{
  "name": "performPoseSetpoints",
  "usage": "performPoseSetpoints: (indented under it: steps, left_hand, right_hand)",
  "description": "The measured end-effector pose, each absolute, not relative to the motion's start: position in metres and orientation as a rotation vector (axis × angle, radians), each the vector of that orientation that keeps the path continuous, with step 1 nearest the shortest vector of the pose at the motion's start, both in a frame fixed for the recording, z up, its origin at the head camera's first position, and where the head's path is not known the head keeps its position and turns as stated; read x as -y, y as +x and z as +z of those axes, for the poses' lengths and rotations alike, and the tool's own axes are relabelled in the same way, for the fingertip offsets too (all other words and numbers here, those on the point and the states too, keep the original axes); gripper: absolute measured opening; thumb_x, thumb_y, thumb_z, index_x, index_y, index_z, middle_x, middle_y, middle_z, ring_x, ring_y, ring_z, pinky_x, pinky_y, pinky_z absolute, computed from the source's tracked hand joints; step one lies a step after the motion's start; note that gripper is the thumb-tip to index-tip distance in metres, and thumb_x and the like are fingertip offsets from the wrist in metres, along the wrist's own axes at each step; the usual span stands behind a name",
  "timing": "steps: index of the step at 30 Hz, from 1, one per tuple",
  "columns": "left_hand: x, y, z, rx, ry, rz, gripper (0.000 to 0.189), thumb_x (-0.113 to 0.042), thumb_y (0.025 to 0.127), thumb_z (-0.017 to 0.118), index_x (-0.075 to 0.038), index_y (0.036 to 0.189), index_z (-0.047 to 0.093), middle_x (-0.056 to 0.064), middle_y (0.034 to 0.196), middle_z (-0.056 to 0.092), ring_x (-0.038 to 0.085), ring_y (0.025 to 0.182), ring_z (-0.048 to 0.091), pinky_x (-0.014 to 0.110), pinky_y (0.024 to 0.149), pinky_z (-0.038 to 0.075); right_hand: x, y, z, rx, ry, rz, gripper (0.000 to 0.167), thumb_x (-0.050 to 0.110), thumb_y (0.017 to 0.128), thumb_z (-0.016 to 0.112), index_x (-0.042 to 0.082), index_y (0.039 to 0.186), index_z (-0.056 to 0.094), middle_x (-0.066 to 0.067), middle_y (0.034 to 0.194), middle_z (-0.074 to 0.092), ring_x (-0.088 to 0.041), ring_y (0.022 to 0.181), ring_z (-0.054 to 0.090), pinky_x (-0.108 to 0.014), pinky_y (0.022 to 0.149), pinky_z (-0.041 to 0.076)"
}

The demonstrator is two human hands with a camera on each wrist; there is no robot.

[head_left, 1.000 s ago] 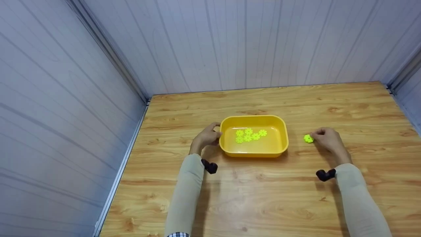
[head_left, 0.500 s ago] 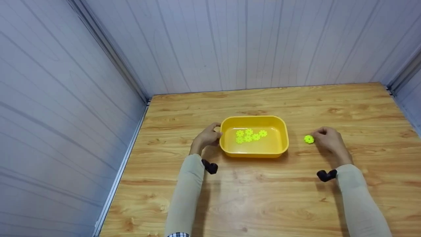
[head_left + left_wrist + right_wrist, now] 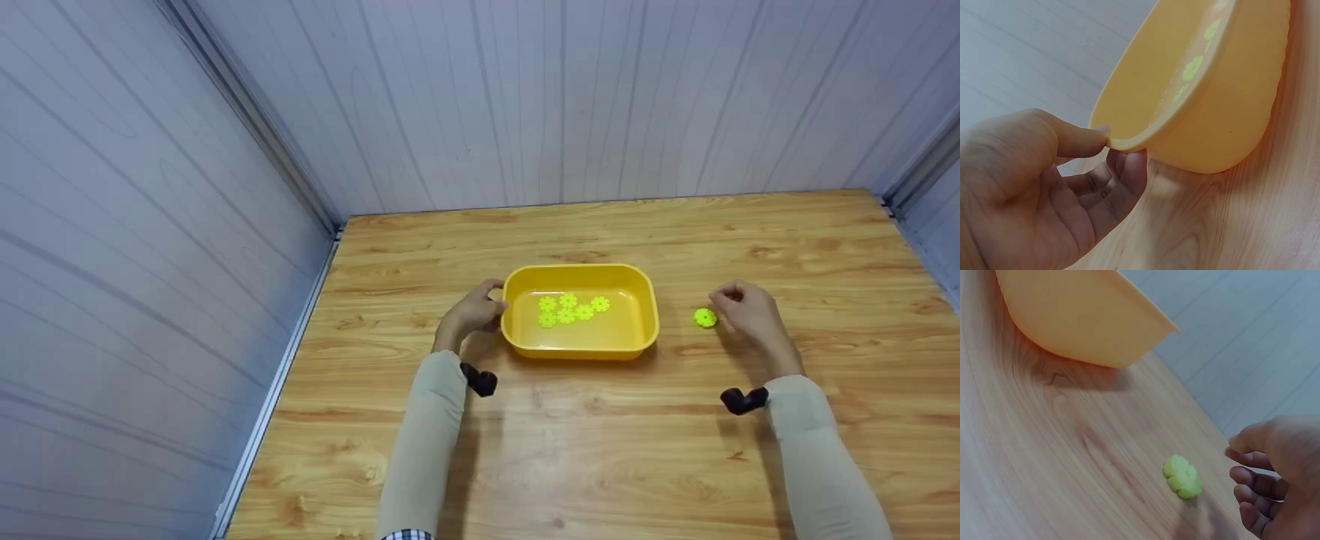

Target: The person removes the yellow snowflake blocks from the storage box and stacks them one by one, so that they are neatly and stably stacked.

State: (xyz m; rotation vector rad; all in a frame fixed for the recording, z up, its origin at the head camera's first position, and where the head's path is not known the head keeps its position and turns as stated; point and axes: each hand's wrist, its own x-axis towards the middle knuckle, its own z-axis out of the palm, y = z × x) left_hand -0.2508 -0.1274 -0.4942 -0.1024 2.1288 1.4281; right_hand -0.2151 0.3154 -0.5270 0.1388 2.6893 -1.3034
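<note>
A yellow plastic basin (image 3: 580, 351) stands on the wooden table. My left hand (image 3: 474, 310) grips its left end; in the left wrist view the thumb lies on the inner side of the rim (image 3: 1134, 142) and the fingers sit under the outside edge. Several flat, neon-yellow flower-shaped pieces (image 3: 566, 316) lie on the basin's floor. To the right of the basin, a flower-shaped piece (image 3: 705, 318) rests on the table, looking thick, like a small stack, in the right wrist view. Beside it, my right hand (image 3: 750, 311) hovers with loosely bent fingers and nothing between them.
The wood-grain table (image 3: 600, 450) runs back to a pale panelled wall (image 3: 525, 105). Another panelled wall (image 3: 150, 262) borders its left side. Each sleeved wrist carries a small black device (image 3: 742, 400).
My right hand has let go of the flower-shaped piece and lifted slightly up and away from it. The piece stays on the table. My left hand and the basin hold still.
</note>
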Motion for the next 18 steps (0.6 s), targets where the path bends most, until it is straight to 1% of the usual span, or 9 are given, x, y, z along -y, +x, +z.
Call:
performPoseSetpoints:
  steps: [4,8,10,15,18]
  left_hand:
    - [0.127,-0.251,-0.494,-2.133,-0.108,1.424,0.044,-0.013,0.1,0.046,-0.017,0.142,0.038,0.01,0.089,0.055,0.018,0.072,0.054,0.049,0.091,0.049]
    - [0.127,-0.251,-0.494,-2.129,-0.111,1.421,0.044,-0.013,0.1,0.046,-0.017,0.143,0.038,0.011,0.09,0.055,0.02,0.073,0.054,0.05,0.091,0.048]
    - [0.127,-0.251,-0.494,-2.129,-0.111,1.42,0.044,-0.013,0.1,0.046,-0.017,0.143,0.038,0.011,0.09,0.055,0.02,0.074,0.054,0.05,0.091,0.049]
    - [0.127,-0.252,-0.495,-2.141,-0.108,1.414,0.045,-0.014,0.1,0.047,-0.017,0.143,0.037,0.01,0.09,0.056,0.018,0.073,0.054,0.048,0.089,0.05]
    - [0.127,-0.251,-0.495,-2.141,-0.109,1.416,0.045,-0.014,0.1,0.047,-0.017,0.144,0.037,0.011,0.093,0.057,0.017,0.072,0.055,0.048,0.089,0.05]
  right_hand:
    - [-0.311,-0.217,-0.523,-2.688,0.134,-1.307,0.056,0.048,0.098,0.043,0.0,0.125,0.052,-0.018,0.118,0.051,-0.029,0.101,0.048,-0.036,0.079,0.041]
    - [-0.304,-0.218,-0.519,-2.713,0.1,-1.306,0.054,0.046,0.098,0.044,0.0,0.124,0.052,-0.018,0.117,0.052,-0.03,0.102,0.048,-0.036,0.08,0.041]
    - [-0.3,-0.219,-0.516,-2.734,0.088,-1.303,0.053,0.046,0.098,0.045,0.0,0.122,0.054,-0.017,0.115,0.053,-0.028,0.099,0.049,-0.033,0.077,0.042]
    - [-0.285,-0.221,-0.51,-2.799,0.028,-1.314,0.047,0.044,0.097,0.049,0.003,0.118,0.058,-0.013,0.108,0.056,-0.022,0.091,0.049,-0.022,0.067,0.043]
    - [-0.276,-0.222,-0.506,-2.825,-0.025,-1.327,0.044,0.042,0.097,0.052,0.004,0.116,0.059,-0.012,0.105,0.057,-0.021,0.089,0.049,-0.021,0.067,0.042]
